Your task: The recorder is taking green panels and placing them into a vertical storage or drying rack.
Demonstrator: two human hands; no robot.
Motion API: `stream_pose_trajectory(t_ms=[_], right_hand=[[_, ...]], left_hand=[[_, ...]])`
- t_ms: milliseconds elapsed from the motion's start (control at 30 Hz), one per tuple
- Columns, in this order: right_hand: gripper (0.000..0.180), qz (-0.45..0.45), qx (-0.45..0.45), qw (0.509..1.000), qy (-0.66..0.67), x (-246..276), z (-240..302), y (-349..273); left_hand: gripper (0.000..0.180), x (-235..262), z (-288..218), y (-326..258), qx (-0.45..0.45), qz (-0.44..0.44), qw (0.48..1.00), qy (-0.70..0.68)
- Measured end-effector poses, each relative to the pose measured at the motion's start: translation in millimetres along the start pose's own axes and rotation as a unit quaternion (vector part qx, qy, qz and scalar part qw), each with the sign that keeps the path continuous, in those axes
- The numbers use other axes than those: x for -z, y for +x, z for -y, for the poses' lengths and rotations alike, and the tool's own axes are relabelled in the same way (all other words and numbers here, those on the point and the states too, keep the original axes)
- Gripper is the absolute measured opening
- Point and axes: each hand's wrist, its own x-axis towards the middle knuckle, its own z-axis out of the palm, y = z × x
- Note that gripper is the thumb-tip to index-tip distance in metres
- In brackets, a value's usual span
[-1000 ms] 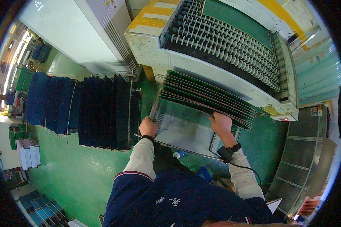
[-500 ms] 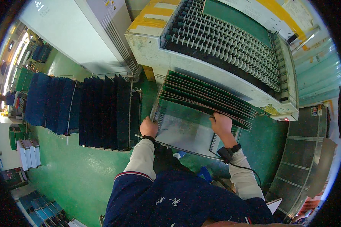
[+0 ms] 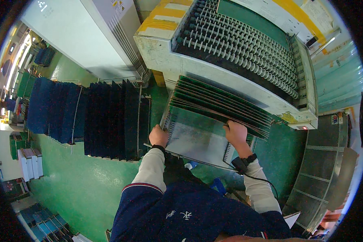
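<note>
In front of me is a wire rack (image 3: 197,160) with coil-like slots along both sides. Several thin dark green panels (image 3: 213,101) with coppery edges lean in it, fanned toward its far side. Closed at the rack's near left side is my left hand (image 3: 159,136), its fingertips partly hidden. My right hand (image 3: 235,133) pinches the upper edge of the nearest green panel, right of its middle; its thumb side faces left. Between my hands lies the rack's greyish bottom (image 3: 195,141). A black band with a cable (image 3: 241,163) sits on my right wrist.
Beyond the rack stands a machine with rows of white roller discs (image 3: 238,52). Racks of dark blue panels (image 3: 113,121) stand on the green floor (image 3: 84,181) at left, beside a white cabinet (image 3: 76,32). A grey metal frame (image 3: 320,161) leans at right.
</note>
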Motion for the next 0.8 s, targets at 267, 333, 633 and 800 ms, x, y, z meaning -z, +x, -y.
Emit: stream_pose_trajectory(t_ms=[267,333,633,800], right_hand=[[0.021,-0.018,0.007,1.000,0.002,1.5,0.1,-1.6],[0.021,-0.021,0.012,1.000,0.003,1.8,0.3,-1.3],[0.022,-0.032,0.021,0.999,0.003,3.2,0.1,-1.0],[0.023,-0.042,0.028,0.999,0.010,-0.4,-3.0,-0.4]], left_hand=[[0.030,-0.7,0.5,-3.4,-0.026,-0.026,0.999,0.004],[0.030,-2.1,2.1,-2.4,-0.026,-0.032,0.999,0.004],[0.029,1.8,-3.9,-3.9,-0.011,-0.029,0.999,-0.013],[0.030,1.8,-2.7,-3.7,-0.015,-0.027,1.000,-0.004]])
